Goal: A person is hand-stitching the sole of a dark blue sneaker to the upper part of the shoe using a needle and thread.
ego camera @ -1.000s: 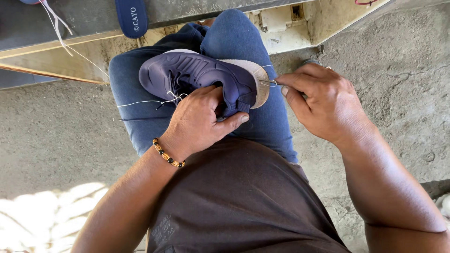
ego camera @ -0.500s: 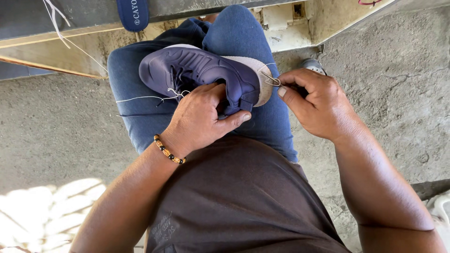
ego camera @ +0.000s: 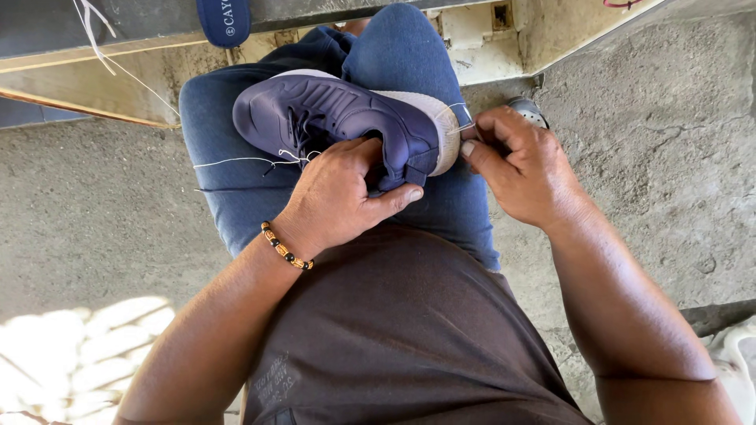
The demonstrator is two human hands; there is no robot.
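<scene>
A dark blue sneaker (ego camera: pixel 331 118) with a pale sole lies on its side across my lap, on blue jeans (ego camera: pixel 236 173). My left hand (ego camera: pixel 339 193), with a beaded bracelet on the wrist, grips the shoe's heel and collar. My right hand (ego camera: pixel 524 165) is at the sole's heel edge, fingers pinched on a thin tool or needle that is mostly hidden. A white thread (ego camera: pixel 236 161) runs from the shoe leftward over my thigh; another strand crosses the sole near my right fingers.
Rough grey concrete floor (ego camera: pixel 94 212) lies on both sides. A low ledge (ego camera: pixel 79 67) runs along the top, with a dark blue insole (ego camera: pixel 224 20) and loose white thread on it. A small round metal object (ego camera: pixel 526 110) sits behind my right hand.
My right hand has moved left, closer to the sole's heel edge. My left hand keeps its grip on the shoe.
</scene>
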